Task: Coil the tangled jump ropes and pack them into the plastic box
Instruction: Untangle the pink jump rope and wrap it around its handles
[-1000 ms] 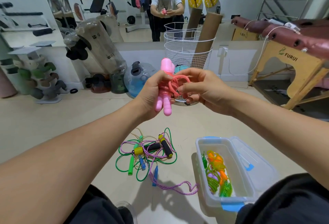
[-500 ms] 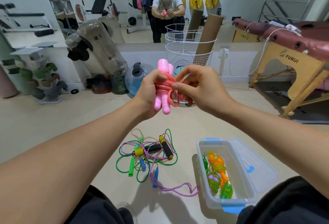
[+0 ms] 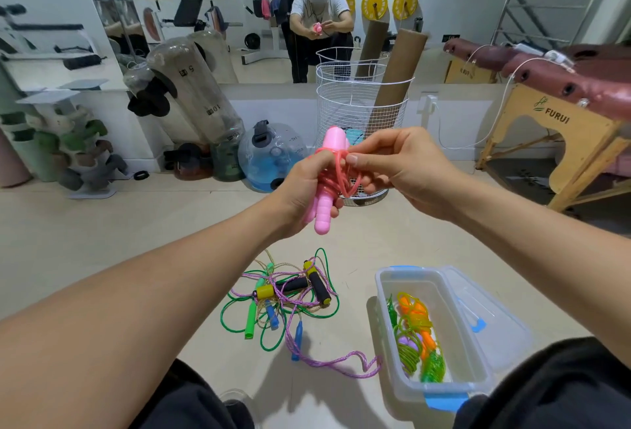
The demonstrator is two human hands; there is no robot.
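Head view: our left hand [image 3: 304,189] grips both pink plastic jump-rope handles [image 3: 324,203] w/ the coils bunched so nothing springs loose, right hand [image 3: 403,169] pinches the thin pink cord [image 3: 341,164] to wrap it, above the clear plastic box [image 3: 386,326] on the floor.

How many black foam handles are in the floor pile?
2, both in the rope tangle on the floor: one angled at the pile's right, one lying left of it. Others may be hidden.
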